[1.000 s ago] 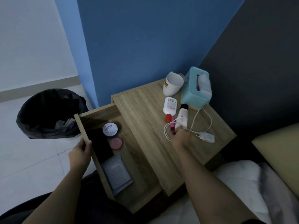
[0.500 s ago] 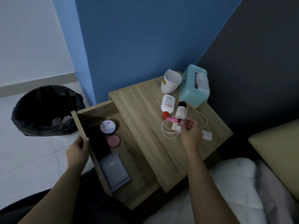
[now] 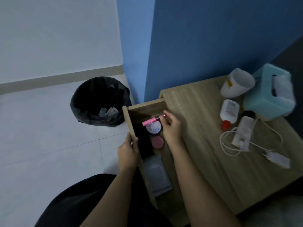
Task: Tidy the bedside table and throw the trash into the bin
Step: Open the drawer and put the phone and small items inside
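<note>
**Pink tube held over the open drawer**

A black-lined bin (image 3: 100, 102) is standing on the pale floor at far left, with pale scraps of trash (image 3: 108, 111) lying inside it, well apart from the bedside table (image 3: 205, 145).

The left hand (image 3: 127, 153) is gripping the front panel of the open drawer (image 3: 129, 123), fingers curled together over its top edge. Inside the drawer, a black flat item (image 3: 144, 141) is lying along the front panel; beside it a round tin (image 3: 154, 128) with a pale lid is sitting near the far corner, its writing too blurred to read, with a small pink round case (image 3: 157, 142) just next to it and a grey wipes pack (image 3: 157, 174) lying nearer the person.

The right hand (image 3: 171, 130) is hovering over the drawer's far end, fingertips pinched on one end of a pink tube (image 3: 153, 120), which is lying crosswise above the tin.

Along the tabletop's far edge a white mug (image 3: 237, 84) with a small yellow label, unreadable, is standing beside a teal tissue box (image 3: 270, 95). Nearer, a white bottle with a red cap (image 3: 229, 112) is lying flat, its printed label illegible. A white tube with a black cap (image 3: 244, 131) is lying across a looped white charger cable (image 3: 229, 145), whose plug (image 3: 277, 158) is resting toward the right edge.
</note>
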